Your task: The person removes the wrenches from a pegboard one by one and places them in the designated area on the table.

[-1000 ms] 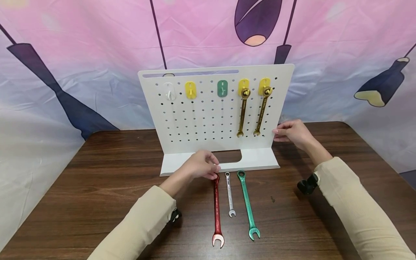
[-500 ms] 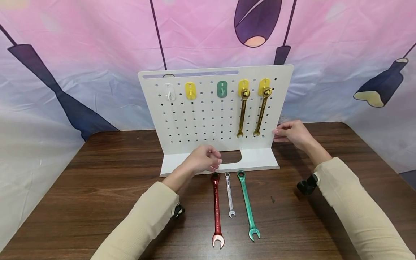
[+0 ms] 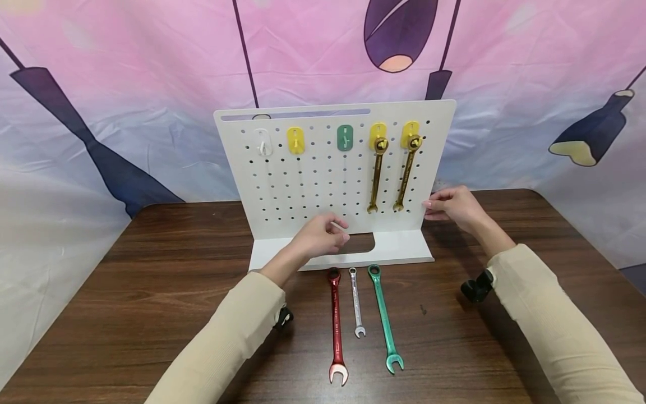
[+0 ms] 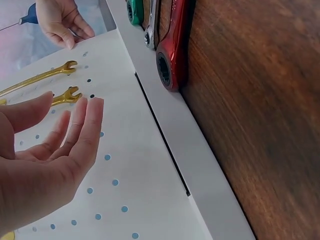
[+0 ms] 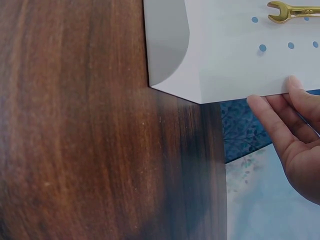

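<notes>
A white pegboard (image 3: pixel 323 191) stands on the table. My right hand (image 3: pixel 456 207) holds its right edge between thumb and fingers, also plain in the right wrist view (image 5: pixel 295 125). In front of the board's lower part is my left hand (image 3: pixel 320 235), fingers loosely bent with nothing between them; the left wrist view shows the same hand (image 4: pixel 55 145) empty. Two gold wrenches (image 3: pixel 376 177) (image 3: pixel 406 174) hang from yellow hooks. A red wrench (image 3: pixel 336 325), a small silver wrench (image 3: pixel 356 303) and a green wrench (image 3: pixel 384 320) lie before the base.
Free of wrenches are a white hook (image 3: pixel 263 142), a yellow hook (image 3: pixel 296 140) and a green hook (image 3: pixel 345 138) on the board. The brown table (image 3: pixel 166 292) reaches back to a patterned cloth (image 3: pixel 151 67).
My left hand has risen from the red wrench's ring end, moving up and slightly right to the front of the board. The right hand stays at the edge.
</notes>
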Tool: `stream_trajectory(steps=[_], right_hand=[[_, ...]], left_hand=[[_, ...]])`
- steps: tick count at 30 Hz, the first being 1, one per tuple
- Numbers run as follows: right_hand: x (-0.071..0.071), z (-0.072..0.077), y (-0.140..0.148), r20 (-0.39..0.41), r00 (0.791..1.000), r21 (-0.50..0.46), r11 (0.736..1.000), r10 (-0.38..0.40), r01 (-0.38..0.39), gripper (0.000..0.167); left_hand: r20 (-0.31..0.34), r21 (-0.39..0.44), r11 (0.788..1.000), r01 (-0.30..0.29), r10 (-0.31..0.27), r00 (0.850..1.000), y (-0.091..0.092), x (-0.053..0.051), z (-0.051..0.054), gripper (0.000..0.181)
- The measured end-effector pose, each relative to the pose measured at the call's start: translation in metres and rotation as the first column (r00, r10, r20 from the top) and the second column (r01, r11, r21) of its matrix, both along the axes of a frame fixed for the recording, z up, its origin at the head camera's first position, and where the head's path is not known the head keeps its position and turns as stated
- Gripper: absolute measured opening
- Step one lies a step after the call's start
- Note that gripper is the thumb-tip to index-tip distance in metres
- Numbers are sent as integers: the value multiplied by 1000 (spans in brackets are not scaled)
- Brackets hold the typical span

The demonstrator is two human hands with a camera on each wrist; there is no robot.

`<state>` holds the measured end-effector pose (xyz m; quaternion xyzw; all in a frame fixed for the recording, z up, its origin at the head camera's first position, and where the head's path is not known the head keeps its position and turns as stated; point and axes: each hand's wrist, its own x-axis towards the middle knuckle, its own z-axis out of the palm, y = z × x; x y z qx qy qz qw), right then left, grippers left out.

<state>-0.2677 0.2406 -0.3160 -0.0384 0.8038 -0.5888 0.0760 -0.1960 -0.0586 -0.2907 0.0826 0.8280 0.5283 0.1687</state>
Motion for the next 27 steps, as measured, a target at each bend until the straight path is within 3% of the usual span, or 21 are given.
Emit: stream_trajectory(steps=[12,17,27], right_hand=[[0,0,1,0,1000,-27,1000,3,-3,17],[-1,0,1,1,1000,-22,1000,3,-3,22],[0,0,1,2,1000,-3,1000,4,-4,24]], left_hand=[[-72,-60,998,-1,-4,997,8,-8,3,31],[-128,-89,996,-19,7,992,12,-13,6,30],[-192,-39,999,0,-7,981,23,-24,17,33]])
